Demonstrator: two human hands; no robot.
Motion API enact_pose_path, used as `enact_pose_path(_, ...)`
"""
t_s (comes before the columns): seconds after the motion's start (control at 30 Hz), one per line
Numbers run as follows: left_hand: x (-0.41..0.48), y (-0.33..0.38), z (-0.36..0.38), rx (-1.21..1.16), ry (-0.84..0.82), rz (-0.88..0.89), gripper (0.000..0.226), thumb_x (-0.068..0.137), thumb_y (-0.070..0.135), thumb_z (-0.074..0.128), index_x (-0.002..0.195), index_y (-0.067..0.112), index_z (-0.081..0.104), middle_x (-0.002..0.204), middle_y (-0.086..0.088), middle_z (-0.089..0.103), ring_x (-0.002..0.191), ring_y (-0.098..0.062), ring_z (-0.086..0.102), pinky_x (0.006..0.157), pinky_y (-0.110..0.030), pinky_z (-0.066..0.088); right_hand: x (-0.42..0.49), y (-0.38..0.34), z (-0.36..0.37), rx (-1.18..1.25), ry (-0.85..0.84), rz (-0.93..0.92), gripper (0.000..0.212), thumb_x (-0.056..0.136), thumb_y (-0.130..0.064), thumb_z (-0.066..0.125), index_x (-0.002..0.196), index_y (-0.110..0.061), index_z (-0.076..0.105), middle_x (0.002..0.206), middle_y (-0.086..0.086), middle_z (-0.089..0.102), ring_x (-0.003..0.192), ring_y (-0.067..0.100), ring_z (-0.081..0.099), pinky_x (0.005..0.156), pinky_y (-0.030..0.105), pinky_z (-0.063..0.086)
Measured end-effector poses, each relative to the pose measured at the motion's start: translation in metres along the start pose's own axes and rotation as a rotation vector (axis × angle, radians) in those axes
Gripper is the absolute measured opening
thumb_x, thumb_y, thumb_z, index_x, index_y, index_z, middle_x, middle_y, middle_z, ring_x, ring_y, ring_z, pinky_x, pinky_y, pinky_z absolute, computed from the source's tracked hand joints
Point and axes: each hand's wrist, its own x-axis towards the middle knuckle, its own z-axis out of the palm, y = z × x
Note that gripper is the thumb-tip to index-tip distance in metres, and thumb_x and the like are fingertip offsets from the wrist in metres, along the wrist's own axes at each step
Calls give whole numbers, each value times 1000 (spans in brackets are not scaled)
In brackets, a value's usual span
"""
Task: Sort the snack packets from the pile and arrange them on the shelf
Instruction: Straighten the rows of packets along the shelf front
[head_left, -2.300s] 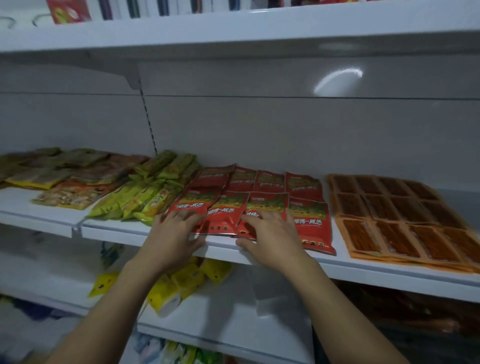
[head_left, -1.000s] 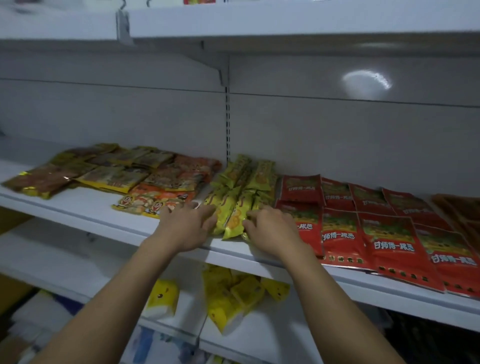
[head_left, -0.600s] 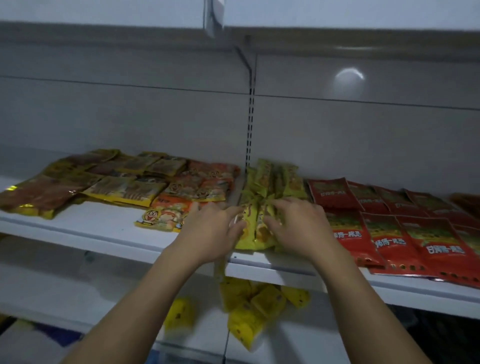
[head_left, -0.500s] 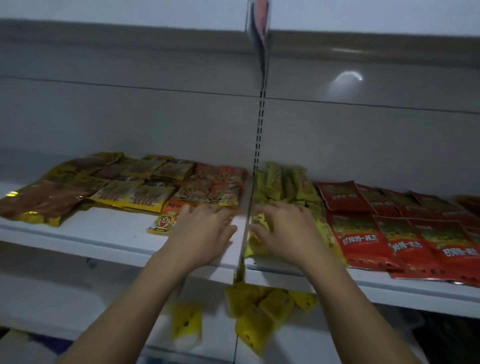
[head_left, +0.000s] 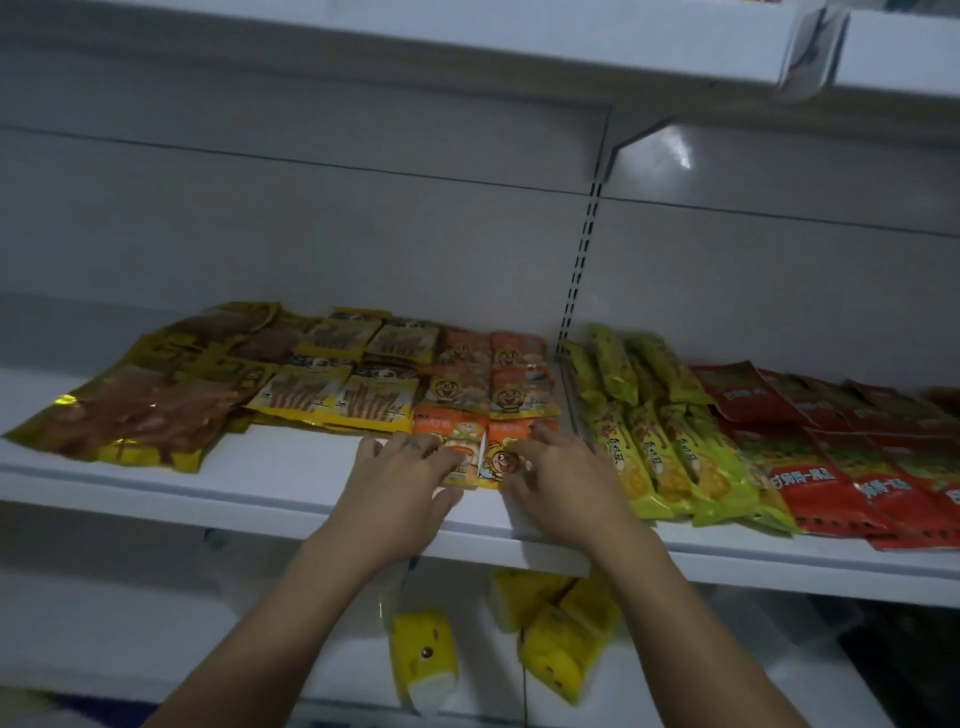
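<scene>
Snack packets lie in sorted rows on a white shelf (head_left: 291, 483). Orange cartoon-face packets (head_left: 488, 384) fill the middle, and two of them (head_left: 480, 457) sit at the front edge. My left hand (head_left: 400, 483) lies flat with straight fingers on the left front packet. My right hand (head_left: 561, 478) rests with its fingers on the right front packet. Green-yellow stick packets (head_left: 660, 431) lie just right of my right hand. Red packets (head_left: 841, 457) follow further right. Yellow packets (head_left: 343, 384) and brown-and-gold packets (head_left: 150, 410) lie to the left.
An upper shelf (head_left: 467, 47) overhangs the row. A slotted upright (head_left: 579, 270) runs down the back wall between the orange and green groups. Yellow packets (head_left: 556, 639) lie loose on the lower shelf (head_left: 156, 623). Bare shelf surface runs along the front left.
My view and both hands have shifted left, from the red packets past the green-yellow sticks to the front orange packets. Both hands now rest on those two packets.
</scene>
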Motion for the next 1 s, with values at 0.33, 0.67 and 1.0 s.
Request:
enact_pose_path(0.33, 72, -9, -26, 72, -119, -1, 44, 100, 39, 46, 143, 33, 42, 141, -3, 51, 131, -30, 41, 112, -53, 22, 72, 0, -12, 32, -84, 143, 41, 95, -29, 49, 136, -26, 50, 139, 6, 49, 124, 28, 51, 102, 45, 40)
enact_pose_path(0.67, 115, -16, -14, 60, -226, 11, 49, 101, 43, 44, 149, 35, 36, 155, 0, 36, 140, -27, 33, 116, -54, 18, 100, 10, 10, -41, -11, 129, 41, 90, -14, 47, 129, -23, 56, 134, 10, 48, 123, 32, 47, 104, 46, 41)
enact_pose_path(1.0, 118, -15, -17, 46, -184, 0, 49, 100, 45, 45, 148, 39, 36, 156, 0, 34, 140, -28, 32, 117, -55, 16, 100, 13, 20, -1, 34, 147, 43, 93, -20, 48, 136, -23, 52, 145, 11, 40, 128, 36, 42, 106, 46, 39)
